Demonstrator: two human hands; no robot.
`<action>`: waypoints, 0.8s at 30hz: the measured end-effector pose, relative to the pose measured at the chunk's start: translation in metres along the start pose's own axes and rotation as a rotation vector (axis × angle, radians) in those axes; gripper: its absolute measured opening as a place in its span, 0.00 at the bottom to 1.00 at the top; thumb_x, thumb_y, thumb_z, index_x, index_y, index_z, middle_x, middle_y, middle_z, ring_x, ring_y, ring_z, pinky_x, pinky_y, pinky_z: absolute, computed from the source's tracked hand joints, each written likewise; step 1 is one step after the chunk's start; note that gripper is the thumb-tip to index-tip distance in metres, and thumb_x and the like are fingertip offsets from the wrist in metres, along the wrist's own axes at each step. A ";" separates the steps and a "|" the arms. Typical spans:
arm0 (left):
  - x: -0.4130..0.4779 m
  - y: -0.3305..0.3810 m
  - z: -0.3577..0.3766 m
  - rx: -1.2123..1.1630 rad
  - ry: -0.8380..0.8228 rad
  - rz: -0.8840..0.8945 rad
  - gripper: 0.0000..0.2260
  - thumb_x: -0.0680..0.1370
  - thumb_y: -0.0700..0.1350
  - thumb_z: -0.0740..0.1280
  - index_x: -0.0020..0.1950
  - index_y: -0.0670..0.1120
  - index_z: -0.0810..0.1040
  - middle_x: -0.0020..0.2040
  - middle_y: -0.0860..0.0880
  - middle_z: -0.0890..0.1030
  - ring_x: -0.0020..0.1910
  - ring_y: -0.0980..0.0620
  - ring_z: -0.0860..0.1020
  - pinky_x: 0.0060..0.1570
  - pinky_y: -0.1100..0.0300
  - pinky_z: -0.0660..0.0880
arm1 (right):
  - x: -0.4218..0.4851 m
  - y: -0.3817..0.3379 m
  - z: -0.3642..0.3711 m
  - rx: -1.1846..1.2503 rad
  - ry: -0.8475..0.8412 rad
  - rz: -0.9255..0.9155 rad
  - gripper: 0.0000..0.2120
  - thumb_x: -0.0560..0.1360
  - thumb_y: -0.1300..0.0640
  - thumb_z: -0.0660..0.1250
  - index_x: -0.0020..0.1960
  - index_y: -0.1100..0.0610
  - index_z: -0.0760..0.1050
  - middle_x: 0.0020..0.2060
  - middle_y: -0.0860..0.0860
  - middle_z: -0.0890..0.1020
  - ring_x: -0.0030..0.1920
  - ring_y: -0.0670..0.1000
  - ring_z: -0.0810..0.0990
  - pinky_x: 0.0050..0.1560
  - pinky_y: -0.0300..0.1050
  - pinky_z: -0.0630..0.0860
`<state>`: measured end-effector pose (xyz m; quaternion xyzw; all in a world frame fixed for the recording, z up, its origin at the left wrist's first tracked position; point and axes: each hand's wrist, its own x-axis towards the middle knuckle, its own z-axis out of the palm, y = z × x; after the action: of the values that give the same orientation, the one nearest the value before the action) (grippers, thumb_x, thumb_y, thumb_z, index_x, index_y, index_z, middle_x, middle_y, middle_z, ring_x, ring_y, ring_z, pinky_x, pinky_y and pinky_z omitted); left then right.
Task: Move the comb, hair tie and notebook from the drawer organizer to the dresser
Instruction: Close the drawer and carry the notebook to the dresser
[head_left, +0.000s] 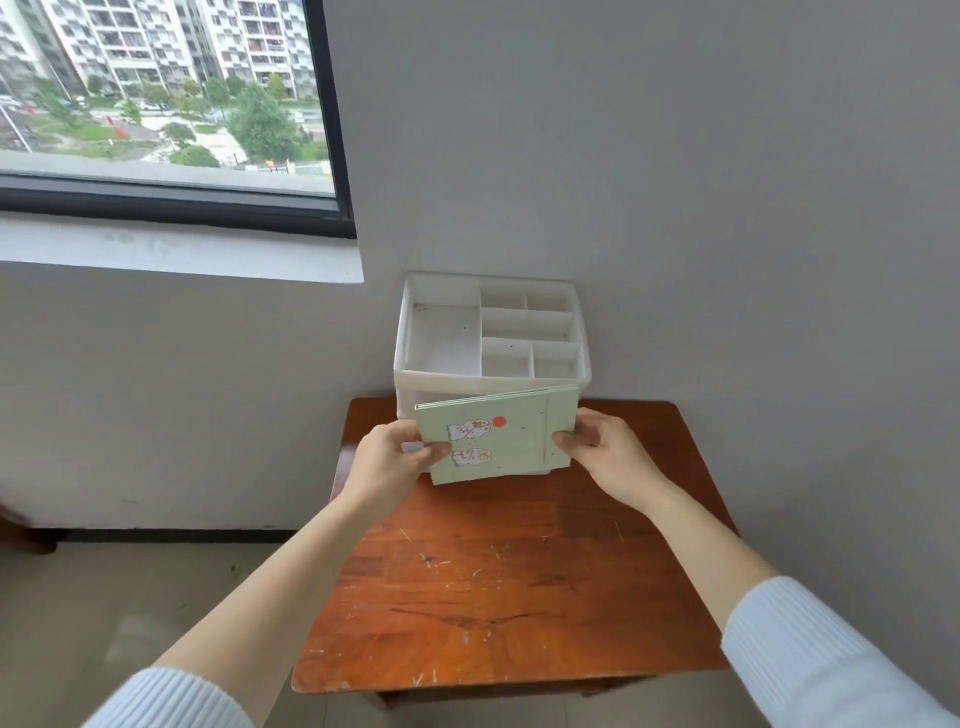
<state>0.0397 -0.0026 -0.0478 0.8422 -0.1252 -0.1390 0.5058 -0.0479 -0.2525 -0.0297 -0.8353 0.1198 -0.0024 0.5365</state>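
Observation:
A pale green notebook (511, 441) with small cartoon stickers and a red dot is held tilted in the air, just in front of the white drawer organizer (410, 332). My left hand (387, 465) grips its left edge and my right hand (605, 457) grips its right edge near the spine. The organizer stands at the back of the brown wooden dresser (509, 597), against the wall; its top compartments look empty. The notebook hides the organizer's front, so its drawers cannot be seen. No comb or hair tie is in view.
A grey wall rises right behind and to the right of the dresser. A window with a dark frame (332, 130) and a sill lies to the upper left. Tiled floor (130, 613) lies to the dresser's left. The dresser top shows scratches.

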 end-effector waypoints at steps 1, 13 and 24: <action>-0.006 -0.001 -0.002 -0.017 -0.003 -0.006 0.10 0.73 0.47 0.71 0.54 0.52 0.84 0.52 0.53 0.85 0.51 0.55 0.81 0.50 0.60 0.76 | -0.004 0.001 0.001 0.005 -0.019 -0.001 0.10 0.77 0.56 0.64 0.57 0.48 0.79 0.54 0.41 0.83 0.56 0.38 0.78 0.50 0.31 0.73; -0.168 -0.009 -0.005 -0.235 0.287 -0.166 0.06 0.72 0.48 0.73 0.49 0.54 0.85 0.44 0.51 0.87 0.44 0.49 0.85 0.51 0.54 0.79 | -0.049 -0.012 0.032 -0.034 -0.277 -0.173 0.06 0.74 0.53 0.69 0.50 0.46 0.81 0.45 0.42 0.86 0.47 0.43 0.82 0.39 0.35 0.74; -0.454 -0.037 0.018 -0.543 0.754 -0.438 0.04 0.71 0.44 0.73 0.44 0.50 0.86 0.35 0.54 0.87 0.29 0.60 0.81 0.29 0.72 0.75 | -0.196 -0.040 0.157 -0.015 -0.704 -0.251 0.09 0.68 0.53 0.75 0.45 0.56 0.83 0.39 0.48 0.86 0.39 0.45 0.82 0.39 0.38 0.76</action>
<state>-0.3860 0.1592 -0.0393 0.6785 0.2861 0.0442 0.6752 -0.2091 -0.0561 -0.0360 -0.7972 -0.1755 0.2201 0.5341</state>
